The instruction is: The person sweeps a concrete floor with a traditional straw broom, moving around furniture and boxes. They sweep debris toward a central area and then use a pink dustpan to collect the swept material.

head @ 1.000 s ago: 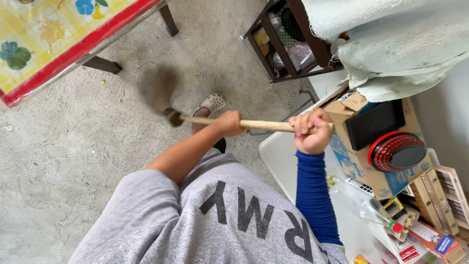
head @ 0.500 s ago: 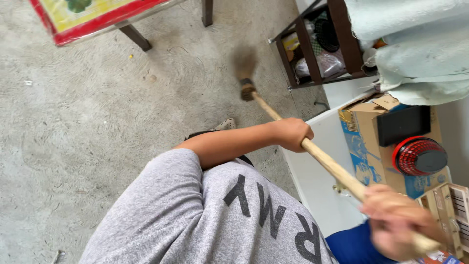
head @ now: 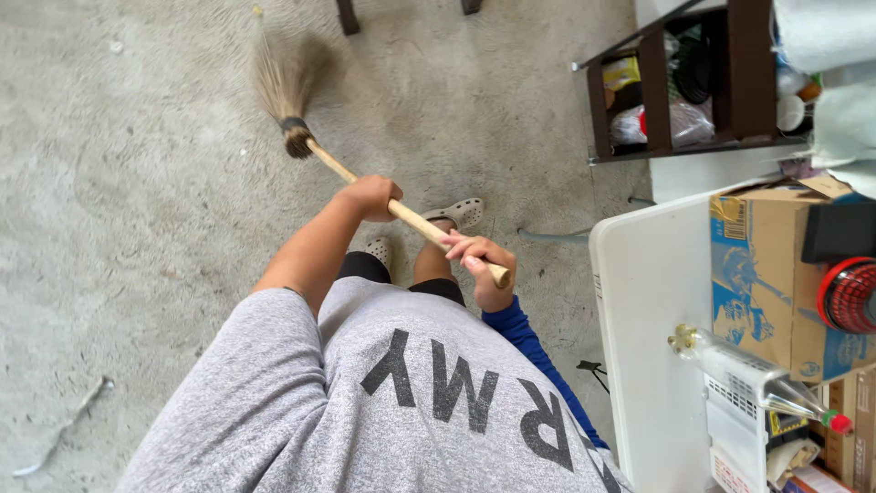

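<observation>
I hold a broom with a pale wooden handle (head: 420, 224) in both hands. My left hand (head: 370, 196), on a bare arm, grips the handle about halfway down. Gripping the top end, close to my grey shirt, is my right hand (head: 484, 269), in a blue sleeve. The brown bristle head (head: 287, 82) rests on the grey concrete floor (head: 137, 228), ahead and to the left of my feet in light clogs (head: 456, 213).
A dark wooden shelf (head: 657, 91) with bags and jars stands at the upper right. To my right, a white table (head: 639, 301) carries a cardboard box (head: 757, 274), a red round grille (head: 849, 297) and a glass bottle (head: 730, 361). Furniture legs (head: 347, 14) show at the top edge.
The broom has swung across the floor, its bristle head now out ahead to the left. My right hand has drawn in near my chest, still on the handle.
</observation>
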